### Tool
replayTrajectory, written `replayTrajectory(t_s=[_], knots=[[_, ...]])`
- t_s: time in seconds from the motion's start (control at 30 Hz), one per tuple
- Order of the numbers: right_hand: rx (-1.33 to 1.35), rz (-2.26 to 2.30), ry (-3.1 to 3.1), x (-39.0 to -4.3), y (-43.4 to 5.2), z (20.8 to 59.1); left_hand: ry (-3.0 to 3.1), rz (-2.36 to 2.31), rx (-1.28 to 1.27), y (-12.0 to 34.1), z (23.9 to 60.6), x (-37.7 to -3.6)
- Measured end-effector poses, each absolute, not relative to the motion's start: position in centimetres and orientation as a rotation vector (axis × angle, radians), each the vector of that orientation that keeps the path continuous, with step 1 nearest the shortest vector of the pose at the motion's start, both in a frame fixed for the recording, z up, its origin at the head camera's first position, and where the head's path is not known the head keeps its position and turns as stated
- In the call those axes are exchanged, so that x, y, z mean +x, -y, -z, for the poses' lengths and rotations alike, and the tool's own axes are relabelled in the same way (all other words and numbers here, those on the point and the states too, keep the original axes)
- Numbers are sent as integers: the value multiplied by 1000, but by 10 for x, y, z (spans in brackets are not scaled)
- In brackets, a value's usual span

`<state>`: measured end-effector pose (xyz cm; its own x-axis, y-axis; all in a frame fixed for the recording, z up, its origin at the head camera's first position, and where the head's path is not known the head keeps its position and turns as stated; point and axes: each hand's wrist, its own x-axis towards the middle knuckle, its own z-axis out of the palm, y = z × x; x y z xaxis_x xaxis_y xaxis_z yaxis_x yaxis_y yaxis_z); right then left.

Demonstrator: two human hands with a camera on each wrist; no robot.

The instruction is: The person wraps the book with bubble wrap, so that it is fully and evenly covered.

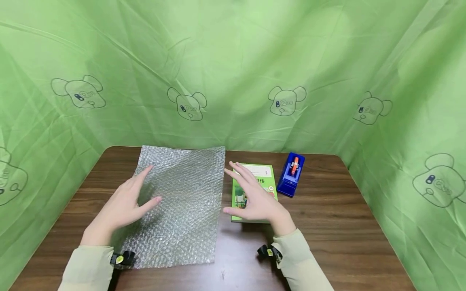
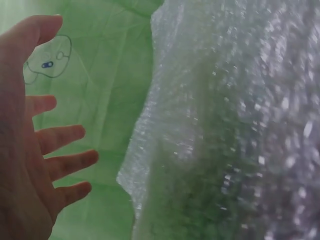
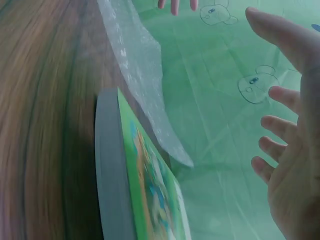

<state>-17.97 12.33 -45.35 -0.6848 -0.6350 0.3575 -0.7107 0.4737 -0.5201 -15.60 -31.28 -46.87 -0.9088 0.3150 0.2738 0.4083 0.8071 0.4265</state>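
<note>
A sheet of clear bubble wrap (image 1: 182,210) lies flat on the brown table (image 1: 327,210). My left hand (image 1: 125,202) hovers over its left part with fingers straight and spread, holding nothing. In the left wrist view the same hand (image 2: 35,145) is open beside the bubble wrap (image 2: 225,140). A green book (image 1: 267,180) lies just right of the sheet. Above the book my right hand (image 1: 255,196) is open and empty. The right wrist view shows that hand (image 3: 290,170) clear of the book (image 3: 145,180), with the bubble wrap's edge (image 3: 135,60) behind.
A blue tape dispenser (image 1: 291,173) with an orange part stands right of the book. Green cloth printed with cartoon bears (image 1: 233,72) hangs behind and at both sides of the table. Bare wood shows at the right and along the front edge.
</note>
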Motion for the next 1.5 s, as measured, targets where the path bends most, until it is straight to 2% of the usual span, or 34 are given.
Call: replayTrajectory(t_s=[0.63, 0.9, 1.17, 1.5], knots=[[1051, -1073, 2772, -197, -75, 481, 2898, 775, -563, 312, 483, -174], [1065, -1110, 2885, -197, -69, 497, 2970, 707, -596, 317, 498, -174], [1103, -1029, 2945, -200, -66, 506, 2997, 744, -569, 325, 495, -174], [1118, -899, 3041, -196, -59, 501, 3042, 754, -558, 337, 495, -176]])
